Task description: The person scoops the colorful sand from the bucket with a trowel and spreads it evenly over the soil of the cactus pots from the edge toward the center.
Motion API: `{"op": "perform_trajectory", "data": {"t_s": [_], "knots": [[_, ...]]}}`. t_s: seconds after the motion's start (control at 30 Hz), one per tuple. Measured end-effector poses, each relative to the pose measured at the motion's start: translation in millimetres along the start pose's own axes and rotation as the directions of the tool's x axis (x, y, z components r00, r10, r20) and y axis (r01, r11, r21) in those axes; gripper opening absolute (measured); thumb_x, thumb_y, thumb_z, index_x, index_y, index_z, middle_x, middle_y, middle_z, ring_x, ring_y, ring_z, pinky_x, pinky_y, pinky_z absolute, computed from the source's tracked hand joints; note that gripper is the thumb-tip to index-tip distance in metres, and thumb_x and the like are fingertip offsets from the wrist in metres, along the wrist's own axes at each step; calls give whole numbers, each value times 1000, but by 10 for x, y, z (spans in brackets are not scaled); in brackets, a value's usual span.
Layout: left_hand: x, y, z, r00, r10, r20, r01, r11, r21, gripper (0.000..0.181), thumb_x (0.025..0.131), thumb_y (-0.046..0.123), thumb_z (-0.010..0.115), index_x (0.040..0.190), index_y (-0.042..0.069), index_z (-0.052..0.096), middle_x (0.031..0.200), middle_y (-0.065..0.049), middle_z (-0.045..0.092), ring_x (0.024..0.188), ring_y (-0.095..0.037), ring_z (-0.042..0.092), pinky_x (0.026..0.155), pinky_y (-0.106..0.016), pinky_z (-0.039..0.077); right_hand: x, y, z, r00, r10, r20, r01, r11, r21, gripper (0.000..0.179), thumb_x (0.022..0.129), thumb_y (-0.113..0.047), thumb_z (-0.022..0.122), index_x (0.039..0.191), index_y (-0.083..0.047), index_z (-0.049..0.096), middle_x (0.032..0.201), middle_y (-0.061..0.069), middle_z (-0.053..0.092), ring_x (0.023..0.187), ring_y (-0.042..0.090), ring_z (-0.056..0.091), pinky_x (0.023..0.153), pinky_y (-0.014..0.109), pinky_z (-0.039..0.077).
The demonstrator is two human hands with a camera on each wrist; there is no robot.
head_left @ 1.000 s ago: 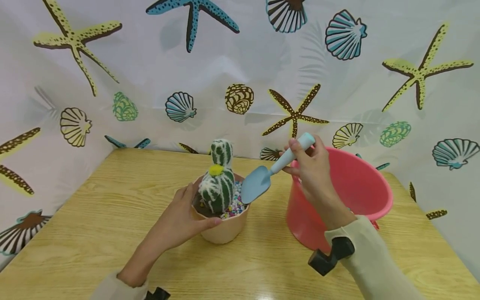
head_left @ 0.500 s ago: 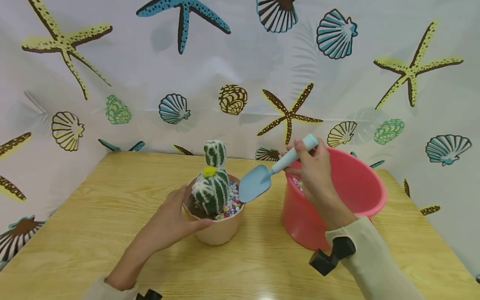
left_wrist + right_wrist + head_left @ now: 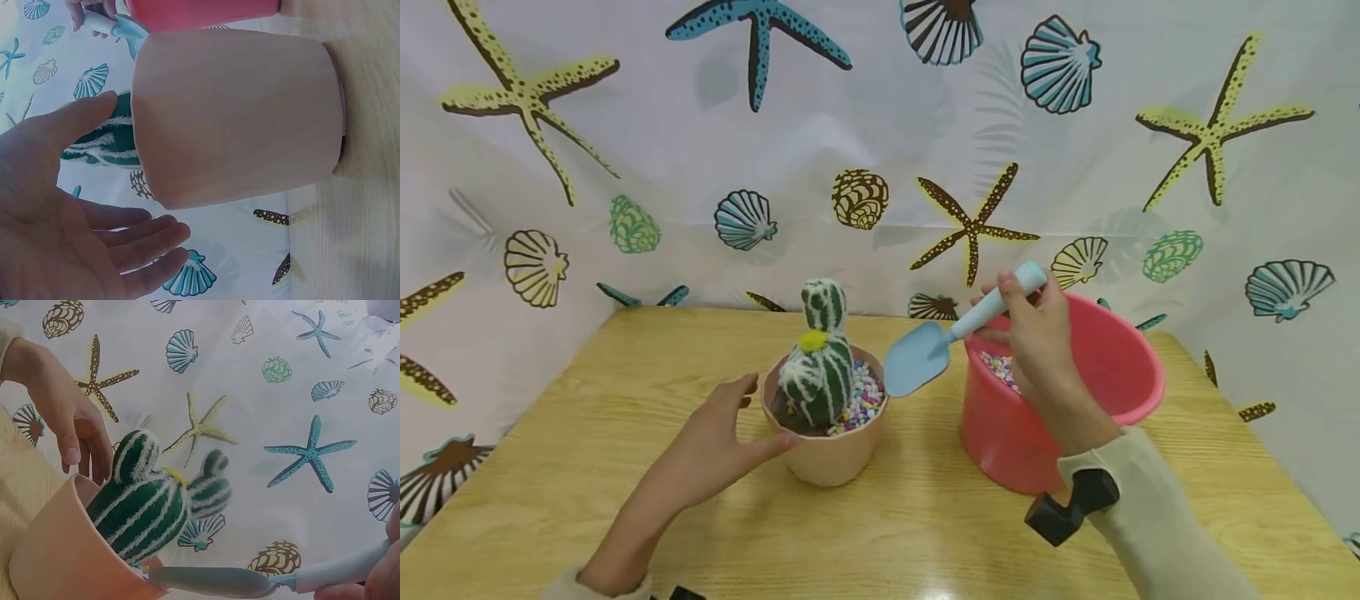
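Observation:
A green cactus (image 3: 820, 379) with white fuzz and a yellow flower stands in a peach pot (image 3: 831, 460), with small coloured pebbles (image 3: 861, 400) on its right side. My left hand (image 3: 715, 433) is just left of the pot, thumb and fingers spread; the left wrist view has a gap between palm and pot wall (image 3: 237, 119). Between thumb and fingers my right hand (image 3: 1033, 333) grips the pale blue handle of a small trowel (image 3: 917, 358). The blade hangs by the pot's right rim, with no pebbles visible on it.
Just right of the pot is a pink bucket (image 3: 1007, 433), its wide mouth tilted, with more coloured pebbles (image 3: 1000, 371) inside. Both stand on a wooden table (image 3: 910, 533). Behind hangs a white cloth (image 3: 880, 108) printed with starfish and shells.
My left hand has let go of the pot and drawn back to the left. The trowel has shifted slightly right, away from the pot rim.

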State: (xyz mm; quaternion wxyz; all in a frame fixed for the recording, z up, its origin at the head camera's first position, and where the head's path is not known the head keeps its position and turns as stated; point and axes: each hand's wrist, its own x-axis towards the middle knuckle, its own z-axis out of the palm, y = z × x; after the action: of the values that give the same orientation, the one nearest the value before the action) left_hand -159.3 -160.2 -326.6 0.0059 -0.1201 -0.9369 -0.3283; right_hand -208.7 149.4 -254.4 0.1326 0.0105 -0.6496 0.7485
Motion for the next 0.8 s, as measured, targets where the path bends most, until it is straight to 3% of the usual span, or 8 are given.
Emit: {"op": "perform_trajectory", "data": {"t_s": [0.23, 0.47, 0.57, 0.8], "knots": [[-59, -17, 2, 1000, 27, -11, -27, 1000, -15, 80, 88, 46, 65, 140, -8, 35, 136, -29, 43, 119, -43, 48, 90, -56, 46, -39, -30, -45, 999, -16, -35, 16, 1000, 26, 12, 100, -24, 46, 106, -15, 41, 102, 6, 53, 92, 16, 64, 77, 38, 57], [-138, 1, 15, 999, 39, -38, -39, 999, -4, 67, 89, 44, 65, 126, -9, 46, 120, -24, 52, 107, -36, 55, 83, -49, 50, -100, -98, -125, 995, -77, -68, 76, 997, -13, 15, 99, -27, 47, 106, -15, 41, 101, 5, 53, 96, 21, 65, 75, 37, 57], [-174, 8, 34, 999, 28, -19, -28, 1000, -14, 60, 89, 44, 64, 120, -6, 50, 115, -20, 55, 104, -32, 55, 80, -46, 50, -131, -119, -162, 993, -76, -92, 74, 997, -22, 16, 99, -28, 48, 107, -16, 41, 102, 4, 53, 97, 20, 64, 75, 36, 56], [-216, 101, 19, 999, 38, 21, -36, 997, -62, 45, 89, 39, 65, 112, 1, 53, 107, -11, 63, 95, -22, 62, 78, -39, 53, -204, -175, -272, 988, -81, -133, 90, 994, 66, 19, 99, -26, 48, 111, -13, 42, 105, 6, 53, 92, 16, 66, 72, 33, 56]]}}
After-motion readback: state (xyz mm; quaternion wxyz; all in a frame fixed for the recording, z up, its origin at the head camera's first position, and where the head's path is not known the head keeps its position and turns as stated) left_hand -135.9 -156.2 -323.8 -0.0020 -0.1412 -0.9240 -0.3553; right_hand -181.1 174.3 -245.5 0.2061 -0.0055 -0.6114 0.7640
